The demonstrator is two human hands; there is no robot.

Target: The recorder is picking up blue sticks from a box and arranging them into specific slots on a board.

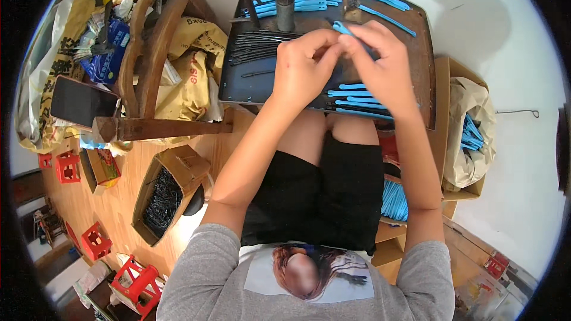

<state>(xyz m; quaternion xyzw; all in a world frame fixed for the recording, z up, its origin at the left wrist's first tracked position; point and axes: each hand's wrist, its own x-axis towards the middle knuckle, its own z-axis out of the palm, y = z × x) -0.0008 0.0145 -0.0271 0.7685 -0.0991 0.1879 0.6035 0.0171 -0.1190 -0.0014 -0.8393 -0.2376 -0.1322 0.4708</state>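
Blue plastic strip [344,28] is sitting pinched between the fingertips of both hands, its free end poking up and to the left just past the left hand's fingertips. Left hand [303,65] is curling its fingers together onto the strip, thumb meeting forefinger, while right hand [383,65] is closing its own fingers on the same piece from the other side, so the two sets of fingertips are touching over it. Just below the right fingers, more blue strips [357,100] are lying in a loose row on the dark work tray [238,92]. To the left of the left fingers, thin black rods [259,46] are fanning out across the tray. Beyond both sets of fingertips, another heap of blue pieces [297,5] is resting behind an upright post [285,10].
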